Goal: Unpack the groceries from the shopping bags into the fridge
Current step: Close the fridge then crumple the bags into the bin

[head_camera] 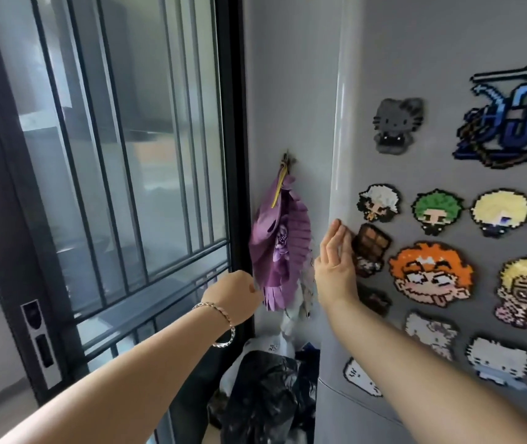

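Your right hand (336, 264) lies flat, fingers straight, on the shut fridge (432, 43) edge. Your left hand (235, 296) is at the purple bag (280, 245), grip indeterminate. Shopping bags (265, 389) sit at 6 o'clock. Risk: your palm could dislodge the magnet (371, 243).

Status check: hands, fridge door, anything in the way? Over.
Right hand flat, fingers straight on fridge door edge. Left hand curled at hanging purple bag, grip hidden. Door looks shut. Black bags on floor beside fridge.
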Available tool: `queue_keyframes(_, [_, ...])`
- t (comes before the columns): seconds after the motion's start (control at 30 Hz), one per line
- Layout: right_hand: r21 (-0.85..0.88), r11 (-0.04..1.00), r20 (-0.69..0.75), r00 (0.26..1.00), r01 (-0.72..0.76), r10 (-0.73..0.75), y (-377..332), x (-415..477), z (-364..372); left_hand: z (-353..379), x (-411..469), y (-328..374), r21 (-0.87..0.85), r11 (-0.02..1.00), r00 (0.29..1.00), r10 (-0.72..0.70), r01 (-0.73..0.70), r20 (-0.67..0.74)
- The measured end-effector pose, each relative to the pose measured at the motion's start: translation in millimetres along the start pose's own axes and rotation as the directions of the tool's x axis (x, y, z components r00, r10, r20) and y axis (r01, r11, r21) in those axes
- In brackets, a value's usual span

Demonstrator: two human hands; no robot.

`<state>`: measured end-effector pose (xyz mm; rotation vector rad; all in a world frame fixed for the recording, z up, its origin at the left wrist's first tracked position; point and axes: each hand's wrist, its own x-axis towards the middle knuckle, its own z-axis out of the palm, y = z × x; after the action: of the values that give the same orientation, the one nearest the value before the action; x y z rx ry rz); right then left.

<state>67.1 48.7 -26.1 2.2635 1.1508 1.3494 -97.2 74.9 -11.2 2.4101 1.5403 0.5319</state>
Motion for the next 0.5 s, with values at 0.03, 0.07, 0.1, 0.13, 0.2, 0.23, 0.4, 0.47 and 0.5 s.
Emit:
queue_keyframes(0.03, [0.010,1.000,0.026,0.999,0.022,-0.022,0,0,-3,-1,0,-2,0.002,1.000,1.000,0.007,-0.007,0.019])
queue_keyframes(0.07, [0.031,0.999,0.063,0.997,0.039,-0.041,2,-1,-7,-2,1,-4,0.000,1.000,0.999,0.014,-0.014,0.038])
queue_keyframes(0.1, [0.085,0.995,0.084,0.995,0.051,-0.059,5,-2,-11,-3,1,-6,-0.001,1.000,0.998,0.024,-0.024,0.051])
queue_keyframes(0.13, [0.167,0.984,0.104,0.991,0.064,-0.082,9,-5,-17,-5,-1,-10,0.006,0.999,0.998,0.032,-0.032,0.062])
queue_keyframes(0.2, [0.384,0.904,0.082,0.969,0.187,-0.235,17,-16,-32,-8,-6,-20,0.049,0.998,0.996,0.046,-0.049,0.070])
queue_keyframes(0.23, [0.482,0.843,0.053,0.953,0.238,-0.299,19,-24,-38,-8,-9,-26,0.078,0.995,0.996,0.049,-0.055,0.074])
queue_keyframes(0.4, [0.883,0.469,0.301,0.800,-0.027,-0.519,-1,-64,-73,-12,-42,-64,0.191,0.982,0.996,-0.010,-0.008,0.092])
queue_keyframes(0.47, [0.912,0.407,0.325,0.702,-0.054,-0.634,-18,-75,-84,-16,-63,-78,0.228,0.973,0.995,-0.046,0.023,0.094])
queue_keyframes(0.5, [0.918,0.396,0.310,0.663,-0.022,-0.681,-27,-80,-94,-20,-79,-86,0.234,0.970,0.992,-0.086,0.063,0.089])
